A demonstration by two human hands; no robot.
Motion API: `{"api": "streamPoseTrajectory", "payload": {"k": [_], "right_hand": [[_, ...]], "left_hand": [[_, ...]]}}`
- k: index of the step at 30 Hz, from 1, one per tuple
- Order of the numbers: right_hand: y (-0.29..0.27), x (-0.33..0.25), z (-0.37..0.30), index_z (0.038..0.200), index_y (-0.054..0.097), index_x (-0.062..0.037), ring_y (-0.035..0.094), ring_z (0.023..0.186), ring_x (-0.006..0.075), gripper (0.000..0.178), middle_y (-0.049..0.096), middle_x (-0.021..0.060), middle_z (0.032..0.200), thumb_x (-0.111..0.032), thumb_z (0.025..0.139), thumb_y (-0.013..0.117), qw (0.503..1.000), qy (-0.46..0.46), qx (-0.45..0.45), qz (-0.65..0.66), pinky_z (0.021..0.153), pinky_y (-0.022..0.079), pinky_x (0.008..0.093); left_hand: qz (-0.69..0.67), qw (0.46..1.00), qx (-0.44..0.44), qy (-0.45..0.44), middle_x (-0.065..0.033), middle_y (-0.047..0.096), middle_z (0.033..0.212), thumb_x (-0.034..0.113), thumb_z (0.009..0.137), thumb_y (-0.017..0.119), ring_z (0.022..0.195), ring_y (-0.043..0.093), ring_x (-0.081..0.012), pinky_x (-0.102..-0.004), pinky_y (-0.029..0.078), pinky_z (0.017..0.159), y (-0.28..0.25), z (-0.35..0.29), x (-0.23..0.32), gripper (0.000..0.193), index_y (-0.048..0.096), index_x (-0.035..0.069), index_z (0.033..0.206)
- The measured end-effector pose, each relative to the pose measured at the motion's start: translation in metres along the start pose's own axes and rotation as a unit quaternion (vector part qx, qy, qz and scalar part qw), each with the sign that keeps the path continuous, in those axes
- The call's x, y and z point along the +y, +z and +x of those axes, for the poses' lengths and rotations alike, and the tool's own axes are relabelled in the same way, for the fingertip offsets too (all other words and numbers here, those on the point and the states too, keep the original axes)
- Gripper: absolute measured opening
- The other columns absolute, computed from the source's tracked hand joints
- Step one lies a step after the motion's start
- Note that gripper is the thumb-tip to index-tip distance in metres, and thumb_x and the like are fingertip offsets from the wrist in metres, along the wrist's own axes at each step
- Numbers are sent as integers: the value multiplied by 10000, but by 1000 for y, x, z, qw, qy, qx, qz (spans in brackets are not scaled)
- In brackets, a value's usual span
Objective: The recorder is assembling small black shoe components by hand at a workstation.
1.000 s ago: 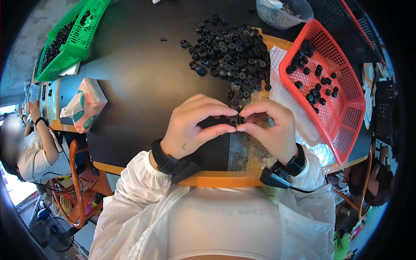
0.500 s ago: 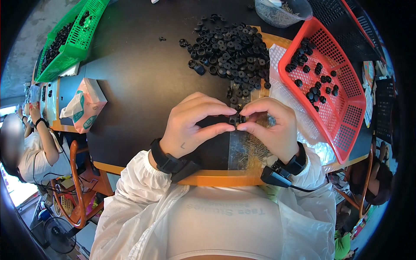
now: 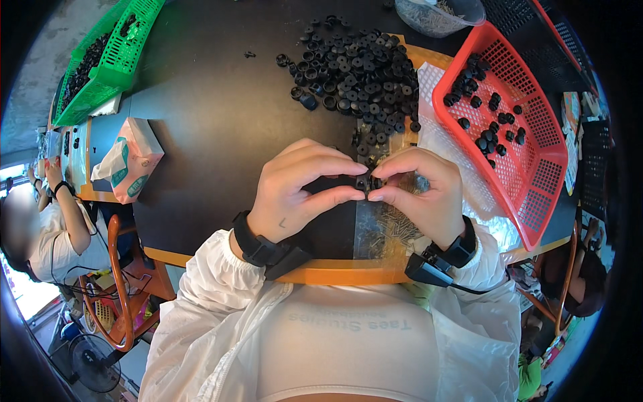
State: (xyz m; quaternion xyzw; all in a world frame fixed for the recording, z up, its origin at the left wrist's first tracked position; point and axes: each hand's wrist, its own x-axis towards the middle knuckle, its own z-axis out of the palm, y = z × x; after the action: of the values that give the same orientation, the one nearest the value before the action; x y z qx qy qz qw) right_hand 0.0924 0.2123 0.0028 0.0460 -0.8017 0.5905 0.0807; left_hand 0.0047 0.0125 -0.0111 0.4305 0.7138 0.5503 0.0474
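Over the near part of the dark table, my left hand [image 3: 301, 184] and my right hand [image 3: 426, 191] meet fingertip to fingertip. Thumb and index finger of each are pinched on small black plastic parts [image 3: 367, 182], pressed side by side; the fingers partly cover them, so where one part ends and the other begins is hard to see. Beneath my right hand lies a heap of thin metal pins or screws [image 3: 395, 231] on clear plastic. Just beyond my fingertips spreads a pile of black round caps and discs with center holes [image 3: 365, 74].
A red basket [image 3: 537, 173] with several black parts stands at the right on white padding [image 3: 439, 137]. At the far right is a clear tub [image 3: 439, 27] of metal pins. A tissue pack [image 3: 137, 161] and a green basket [image 3: 117, 79] stand left. Another person [image 3: 63, 228] sits far left.
Both hands keep the same pinch, with only slight finger shifts around the black parts. The whole view has shifted a little.
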Motion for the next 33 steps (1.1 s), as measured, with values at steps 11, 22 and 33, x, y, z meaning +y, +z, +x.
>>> {"api": "streamPoseTrajectory", "payload": {"k": [11, 22, 33], "right_hand": [[0, 3, -3, 862, 693, -27, 645, 691, 135, 252, 685, 59, 821, -70, 667, 846, 1000, -7, -7, 10, 617, 502, 243], [2, 4, -3, 846, 699, -36, 598, 648, 111, 271, 695, 55, 833, -105, 642, 863, 998, -48, 6, 37, 548, 449, 227], [0, 2, 0, 1258, 489, -63, 610, 950, 133, 666, 647, 90, 1067, 55, 680, 798, 942, 158, -118, 272, 848, 513, 277]], "left_hand": [[-54, 998, -4, -10, -62, 711, 885, 135, 672, 827, 765, 643, -208, -306, 472, 716, 5, -4, 0, 301, 720, 54, 942], [-81, 996, 8, -21, -58, 716, 884, 141, 655, 837, 750, 636, -191, -298, 456, 715, 7, -8, 1, 327, 730, 55, 951], [92, 993, 0, 73, 27, 501, 768, 193, 586, 842, 663, 490, -153, -270, 425, 590, 5, -7, 4, 382, 764, 176, 959]]}}
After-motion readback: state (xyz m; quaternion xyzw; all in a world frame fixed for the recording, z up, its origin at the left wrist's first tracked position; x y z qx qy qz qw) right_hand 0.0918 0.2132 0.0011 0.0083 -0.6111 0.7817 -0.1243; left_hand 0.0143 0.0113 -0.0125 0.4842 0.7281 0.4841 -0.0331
